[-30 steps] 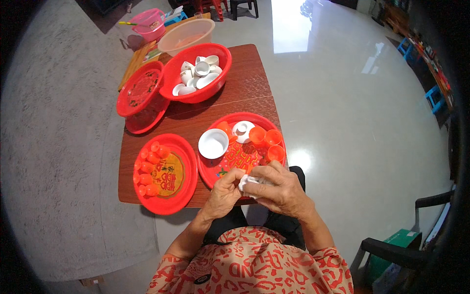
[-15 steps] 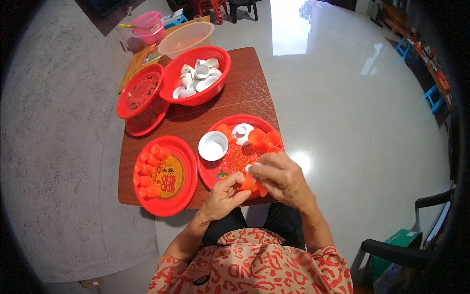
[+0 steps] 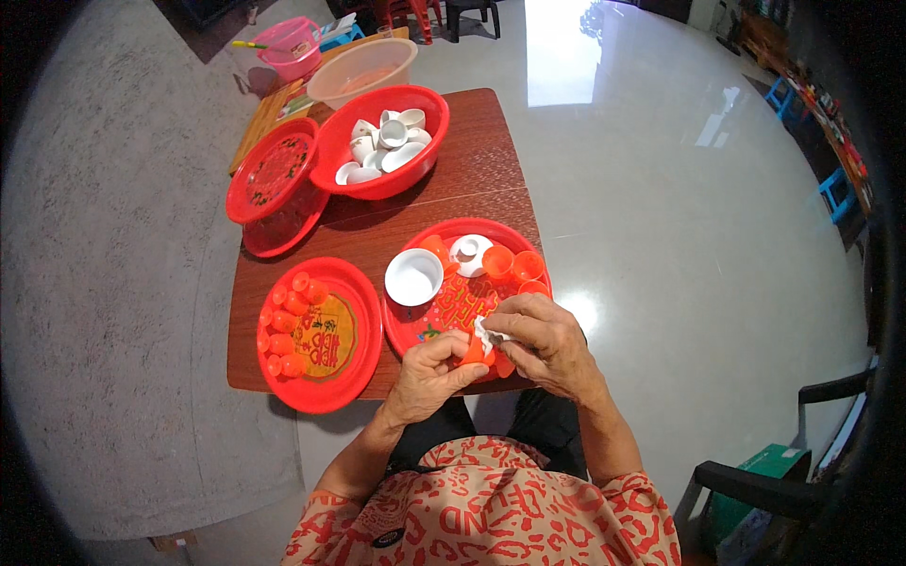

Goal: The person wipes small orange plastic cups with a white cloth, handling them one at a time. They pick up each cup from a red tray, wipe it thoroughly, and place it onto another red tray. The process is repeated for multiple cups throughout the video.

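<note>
My left hand (image 3: 425,379) pinches a small orange-red cup (image 3: 474,353) over the near edge of the right-hand red tray (image 3: 400,325). In my right hand (image 3: 552,347) is a crumpled white tissue or cloth (image 3: 485,332), pressed at the cup's mouth. That tray also bears a white bowl (image 3: 414,276), a round white lid (image 3: 469,255) with a raised middle, and several orange cups (image 3: 498,263). Another orange cup is partly hidden beneath my fingers. Left of it, a second red tray (image 3: 366,311) carries several small orange goblets (image 3: 283,321) along its left side.
On the far part of the brown table (image 3: 475,151) stands a deep red basin (image 3: 429,172) of white cups. Red trays (image 3: 276,174) lean beside it. Behind are a pale basin (image 3: 373,64) and a pink basin (image 3: 291,52). A black-armed chair (image 3: 755,491) stands at right.
The right hand has shifted slightly lower, and more of the white tissue now shows at the cup. The cup has tilted a little in my left hand. The trays stay put.
</note>
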`<state>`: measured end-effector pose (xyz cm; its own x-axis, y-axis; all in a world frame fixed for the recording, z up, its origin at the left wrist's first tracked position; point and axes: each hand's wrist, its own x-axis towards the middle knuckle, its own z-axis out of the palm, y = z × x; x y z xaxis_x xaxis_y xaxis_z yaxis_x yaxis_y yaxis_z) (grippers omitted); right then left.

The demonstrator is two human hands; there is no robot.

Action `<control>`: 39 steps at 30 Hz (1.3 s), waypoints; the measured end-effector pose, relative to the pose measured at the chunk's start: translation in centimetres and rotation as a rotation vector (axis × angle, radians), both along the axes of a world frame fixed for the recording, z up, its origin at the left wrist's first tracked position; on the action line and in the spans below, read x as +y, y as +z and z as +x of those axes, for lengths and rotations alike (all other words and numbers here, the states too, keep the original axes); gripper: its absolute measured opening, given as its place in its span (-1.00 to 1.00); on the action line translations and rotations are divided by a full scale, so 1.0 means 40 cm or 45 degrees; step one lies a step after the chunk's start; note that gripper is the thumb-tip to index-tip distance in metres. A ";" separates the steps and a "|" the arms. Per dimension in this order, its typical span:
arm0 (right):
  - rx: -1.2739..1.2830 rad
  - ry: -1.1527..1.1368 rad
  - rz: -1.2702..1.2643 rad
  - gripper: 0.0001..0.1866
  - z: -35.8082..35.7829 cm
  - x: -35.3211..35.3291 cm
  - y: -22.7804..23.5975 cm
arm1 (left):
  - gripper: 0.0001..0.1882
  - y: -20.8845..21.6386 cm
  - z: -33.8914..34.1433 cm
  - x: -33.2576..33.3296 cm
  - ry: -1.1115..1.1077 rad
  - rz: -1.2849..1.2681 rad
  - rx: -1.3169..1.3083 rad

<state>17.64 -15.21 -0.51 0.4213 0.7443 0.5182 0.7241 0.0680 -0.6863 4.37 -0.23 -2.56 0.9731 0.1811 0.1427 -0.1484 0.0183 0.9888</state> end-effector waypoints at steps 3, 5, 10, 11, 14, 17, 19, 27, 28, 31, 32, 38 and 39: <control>-0.116 0.030 0.000 -0.68 -0.018 -0.005 0.019 | -0.91 -0.013 -0.001 0.004 0.025 -0.126 -0.024; -0.153 0.011 -0.042 -0.65 -0.041 -0.011 0.027 | -0.92 -0.028 -0.002 0.009 0.018 -0.181 -0.020; -0.052 -0.114 -0.018 -0.70 0.001 0.001 0.012 | -0.90 -0.018 -0.007 0.004 -0.040 -0.156 -0.035; -0.008 -0.156 0.012 -0.71 0.010 -0.002 0.005 | -0.89 -0.017 -0.006 0.005 -0.022 -0.228 -0.032; 0.112 -0.283 0.064 -0.71 0.017 -0.027 0.017 | -0.87 -0.020 -0.006 0.011 0.091 -0.347 -0.008; -0.022 -0.283 0.022 -0.66 -0.015 -0.046 0.025 | -0.90 0.004 -0.008 0.000 0.321 -0.225 0.098; -0.274 -0.349 -0.060 -0.66 -0.049 -0.028 0.032 | -0.89 0.004 -0.009 -0.012 0.394 -0.023 0.062; -0.057 -0.331 -0.117 -0.74 -0.024 -0.027 0.024 | -0.80 -0.011 -0.007 -0.012 0.388 0.571 -0.258; -0.086 -0.298 -0.102 -0.74 -0.024 -0.028 0.024 | -0.80 -0.006 -0.006 -0.012 0.391 0.609 -0.279; -0.188 -0.250 -0.104 -0.74 -0.033 -0.027 0.023 | -0.81 -0.004 -0.005 -0.014 0.412 0.686 -0.316; -0.234 -0.270 -0.135 -0.74 -0.045 -0.028 0.021 | -0.81 -0.010 -0.005 -0.015 0.426 0.689 -0.311; -0.197 -0.151 -0.124 -0.71 -0.060 -0.057 0.030 | -0.80 -0.010 -0.003 -0.016 0.414 0.707 -0.269; -0.148 -0.113 -0.090 -0.70 -0.056 -0.063 0.036 | -0.80 -0.011 -0.003 -0.014 0.410 0.708 -0.268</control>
